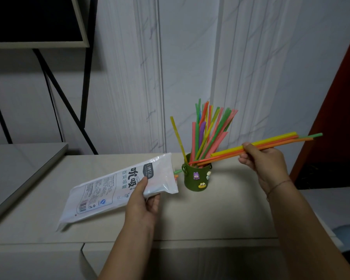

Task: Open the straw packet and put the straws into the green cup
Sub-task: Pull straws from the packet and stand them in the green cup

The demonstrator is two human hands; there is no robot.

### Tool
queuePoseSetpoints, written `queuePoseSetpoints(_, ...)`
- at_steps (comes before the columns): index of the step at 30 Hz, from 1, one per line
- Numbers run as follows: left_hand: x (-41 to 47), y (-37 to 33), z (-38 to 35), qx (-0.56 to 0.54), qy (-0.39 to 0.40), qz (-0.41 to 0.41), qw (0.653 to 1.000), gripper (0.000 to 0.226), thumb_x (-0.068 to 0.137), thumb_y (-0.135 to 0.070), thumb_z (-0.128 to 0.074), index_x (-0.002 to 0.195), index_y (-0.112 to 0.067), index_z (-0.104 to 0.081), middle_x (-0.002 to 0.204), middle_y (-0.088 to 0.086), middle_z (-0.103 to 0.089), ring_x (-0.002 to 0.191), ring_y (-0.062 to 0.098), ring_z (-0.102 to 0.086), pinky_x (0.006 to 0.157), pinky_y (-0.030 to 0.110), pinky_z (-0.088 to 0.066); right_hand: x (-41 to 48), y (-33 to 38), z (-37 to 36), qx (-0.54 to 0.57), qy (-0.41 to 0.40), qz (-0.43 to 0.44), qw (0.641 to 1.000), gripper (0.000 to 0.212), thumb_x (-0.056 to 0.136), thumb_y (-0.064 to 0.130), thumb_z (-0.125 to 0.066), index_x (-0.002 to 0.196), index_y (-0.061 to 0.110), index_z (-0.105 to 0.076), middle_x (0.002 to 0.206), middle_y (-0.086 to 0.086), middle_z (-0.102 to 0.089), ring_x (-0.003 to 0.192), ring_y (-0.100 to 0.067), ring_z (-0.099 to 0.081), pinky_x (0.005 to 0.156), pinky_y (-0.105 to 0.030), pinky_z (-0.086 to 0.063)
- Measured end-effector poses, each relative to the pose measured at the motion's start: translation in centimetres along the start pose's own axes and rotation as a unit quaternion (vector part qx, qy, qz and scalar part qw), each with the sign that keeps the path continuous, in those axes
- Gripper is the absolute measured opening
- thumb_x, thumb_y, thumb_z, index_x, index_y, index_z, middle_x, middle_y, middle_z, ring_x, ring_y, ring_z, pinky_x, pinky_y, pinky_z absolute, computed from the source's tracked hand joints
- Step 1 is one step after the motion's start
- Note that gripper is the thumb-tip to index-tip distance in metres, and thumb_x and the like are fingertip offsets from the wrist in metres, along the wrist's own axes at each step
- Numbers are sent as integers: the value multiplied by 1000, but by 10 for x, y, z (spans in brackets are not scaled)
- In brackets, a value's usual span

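Right hand (265, 158) is pinching a thin bunch of straws (259, 146), tips pointing at the green cup (196, 178) on the desk (220, 215). Left hand (143, 201) is gripping the slippery, floppy packet (109, 190). Straws look light, bendy; holding mid-length seems best.

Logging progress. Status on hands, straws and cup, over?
Left hand holds straw packet, open end toward green cup. Right hand pinches straw bundle, near ends at the cup's rim. Cup already holds many straws. Nothing in the way.
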State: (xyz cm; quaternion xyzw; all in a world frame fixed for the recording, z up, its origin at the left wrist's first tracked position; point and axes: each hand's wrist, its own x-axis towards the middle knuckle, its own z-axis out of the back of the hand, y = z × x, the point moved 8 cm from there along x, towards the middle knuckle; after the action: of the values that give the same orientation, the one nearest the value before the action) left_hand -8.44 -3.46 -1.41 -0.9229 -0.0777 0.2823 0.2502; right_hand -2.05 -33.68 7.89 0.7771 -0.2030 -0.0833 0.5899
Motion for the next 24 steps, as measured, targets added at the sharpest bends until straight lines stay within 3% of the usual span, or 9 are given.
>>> queuePoseSetpoints(3, 0, 0, 0, 2, 1, 1, 1000, 14, 84, -7, -66, 85, -17, -57, 85, 2, -67, 74, 13, -64, 52, 26, -56, -1, -2, -7, -39, 13, 12, 999, 14, 86, 8, -64, 73, 4, -61, 60, -12, -59, 40, -7, -60, 47, -16, -53)
queuePoseSetpoints(7, 0, 1, 1, 3, -3, 5, 1000, 14, 83, -6, -67, 85, -17, -58, 83, 2, -68, 75, 14, -64, 51, 27, -56, -1, -9, -19, -95, 29, 16, 995, 13, 86, 13, -64, 74, 8, -64, 60, -10, -63, 42, -9, -63, 50, -18, -55)
queuePoseSetpoints(10, 0, 2, 2, 10, -3, 5, 1000, 14, 83, -7, -68, 85, -18, -58, 70, -1, -72, 74, 13, -65, 51, 26, -56, -2, -14, -32, -138, 52, 18, 989, 15, 87, 13, -63, 72, 10, -64, 60, -9, -64, 42, -8, -63, 49, -17, -54)
queuePoseSetpoints(13, -1, 3, 3, 21, -6, 4, 1000, 14, 83, -9, -68, 85, -19, -59, 80, -1, -70, 73, 12, -65, 52, 24, -56, -3, -18, -47, -175, 85, 27, 981, 16, 87, 11, -62, 72, 9, -65, 59, -8, -64, 41, -7, -61, 46, -16, -52)
queuePoseSetpoints(18, -1, 5, 1, 24, -2, 3, 1000, 15, 82, -8, -69, 85, -19, -58, 70, -1, -73, 52, 9, -69, 52, 26, -56, -2, -35, -65, -251, 124, 20, 960, 15, 88, 15, -61, 81, 3, -66, 62, -9, -64, 53, -19, -61, 65, -33, -57)
queuePoseSetpoints(20, 0, 6, 1, 31, -4, 4, 1000, 14, 83, -10, -68, 85, -20, -59, 79, -1, -70, 55, 9, -68, 50, 24, -56, -3, -41, -69, -276, 134, 14, 952, 19, 88, 17, -61, 84, -1, -67, 61, -8, -64, 53, -19, -60, 67, -36, -56)
queuePoseSetpoints(24, 0, 7, 0, 34, 0, 9, 999, 14, 83, -10, -68, 84, -20, -59, 76, -2, -70, 63, 10, -67, 49, 22, -55, -6, -50, -77, -328, 144, 17, 933, 24, 86, 22, -62, 86, -1, -68, 57, -5, -61, 49, -15, -57, 56, -27, -49)
